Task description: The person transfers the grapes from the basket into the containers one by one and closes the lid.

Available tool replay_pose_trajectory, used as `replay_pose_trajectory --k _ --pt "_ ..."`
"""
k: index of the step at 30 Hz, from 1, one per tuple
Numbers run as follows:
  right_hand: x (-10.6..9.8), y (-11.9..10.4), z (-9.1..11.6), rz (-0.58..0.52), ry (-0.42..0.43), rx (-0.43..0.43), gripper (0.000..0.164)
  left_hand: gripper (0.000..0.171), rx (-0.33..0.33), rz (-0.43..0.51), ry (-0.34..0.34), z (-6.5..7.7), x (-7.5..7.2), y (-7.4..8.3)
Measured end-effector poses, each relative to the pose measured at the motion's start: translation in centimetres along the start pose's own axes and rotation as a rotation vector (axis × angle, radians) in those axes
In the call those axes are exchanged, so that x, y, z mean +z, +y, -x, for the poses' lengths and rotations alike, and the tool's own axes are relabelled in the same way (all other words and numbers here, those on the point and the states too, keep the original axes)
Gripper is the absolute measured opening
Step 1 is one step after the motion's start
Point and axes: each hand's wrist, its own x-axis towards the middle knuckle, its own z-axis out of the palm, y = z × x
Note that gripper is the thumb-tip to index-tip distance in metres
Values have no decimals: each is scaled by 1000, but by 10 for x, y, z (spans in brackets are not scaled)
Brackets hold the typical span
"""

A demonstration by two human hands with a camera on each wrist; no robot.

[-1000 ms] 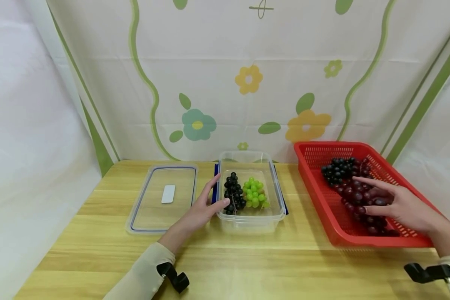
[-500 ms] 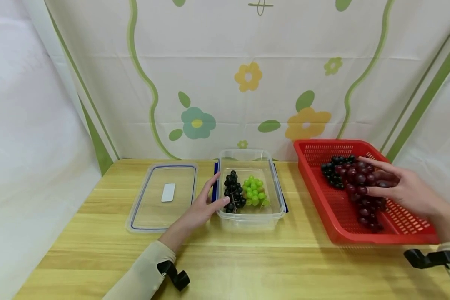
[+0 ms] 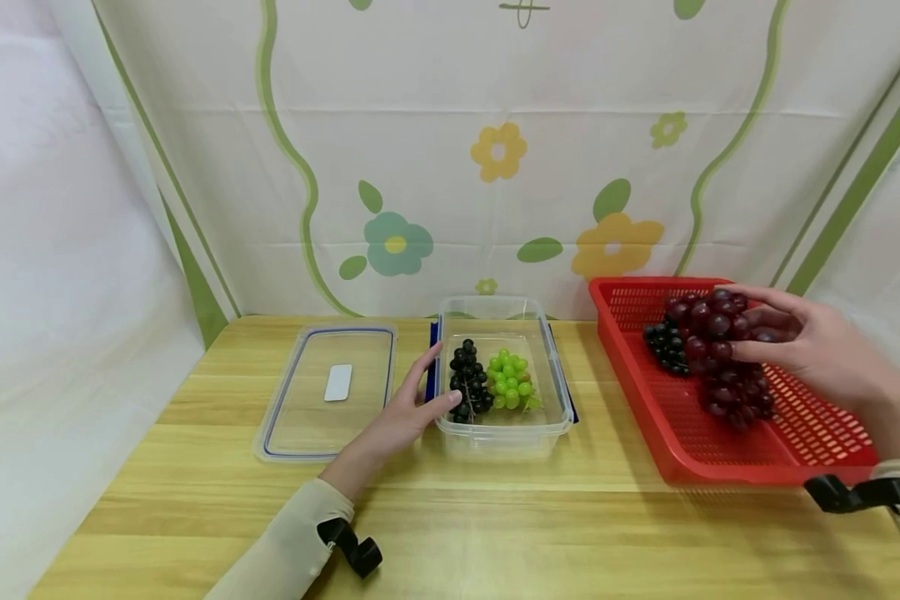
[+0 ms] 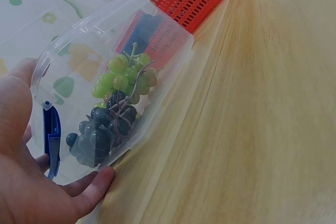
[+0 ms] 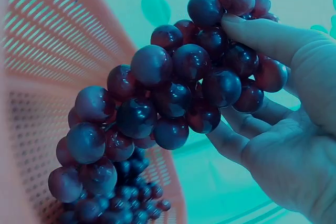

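In the head view my right hand (image 3: pixel 832 346) grips a bunch of dark red grapes (image 3: pixel 712 325), raised within the red basket. Seen from the right wrist, thumb and fingers hold the red grapes (image 5: pixel 173 95) from one side, and the bunch hangs down over smaller black grapes (image 5: pixel 139 198). My left hand (image 3: pixel 401 421) rests with extended fingers along the left side of a clear plastic container (image 3: pixel 495 446). Inside that container lie a black grape bunch (image 3: pixel 468 383) on the left and a green grape bunch (image 3: pixel 510 382) on the right.
The red perforated basket (image 3: pixel 682 450) stands at the right of the wooden table (image 3: pixel 495 533), with a black bunch (image 3: pixel 667 348) in it. A clear lid (image 3: pixel 300 433) with a blue seal lies left of the container. A flowered cloth (image 3: pixel 420 150) hangs behind.
My right hand has taken hold of the dark red grapes and lifted them up and toward the back of the basket. The left hand has stayed at the container.
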Motion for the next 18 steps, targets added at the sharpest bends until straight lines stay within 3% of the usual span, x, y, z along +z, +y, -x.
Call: replay_pose_trajectory --k 9,18 --pt "-5 -39 -11 -62 43 -24 73 82 6 -11 6 -1 0 -1" --pt "5 -82 -28 -93 37 -29 73 83 -3 6 5 0 0 0"
